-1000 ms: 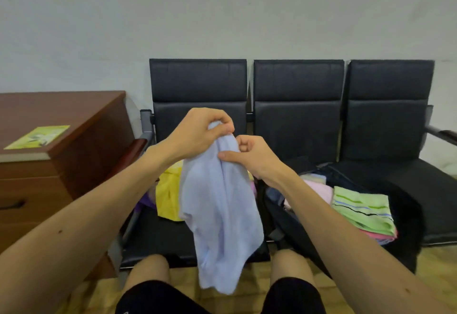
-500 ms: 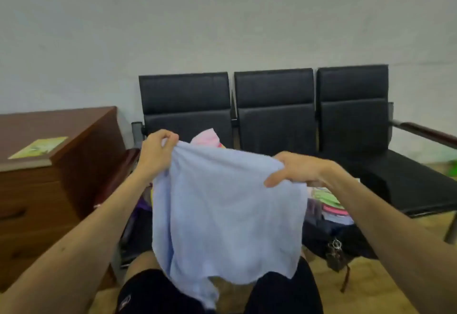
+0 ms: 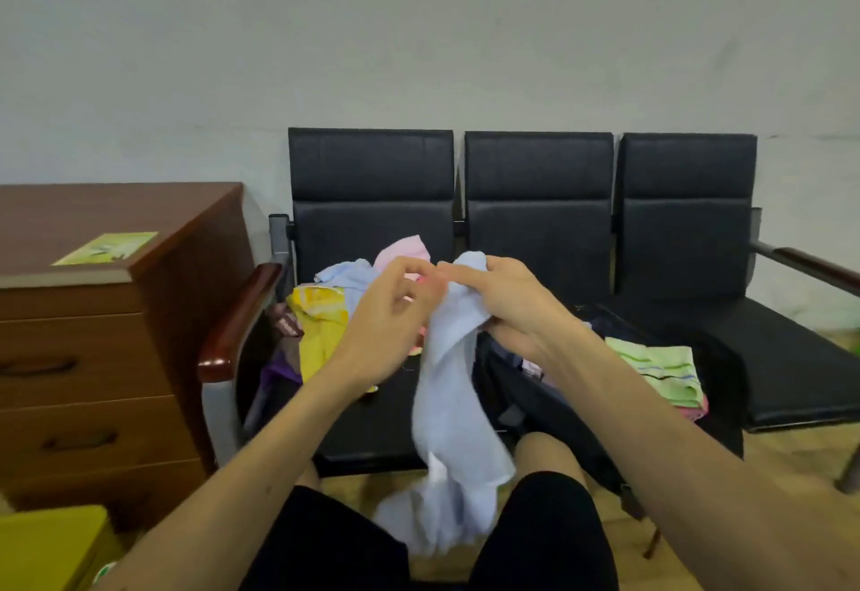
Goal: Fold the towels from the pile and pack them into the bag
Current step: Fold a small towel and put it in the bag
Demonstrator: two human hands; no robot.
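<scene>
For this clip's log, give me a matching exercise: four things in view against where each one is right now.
Things:
1 light blue towel
2 green striped towel
3 yellow towel
4 drawer cabinet

Places:
A beside the chairs, at the picture's left
B hanging from the right hand
C in the pile on the leftmost seat
D folded, on the black bag

Pairs: 1-B, 2-D, 3-C, 4-A
</scene>
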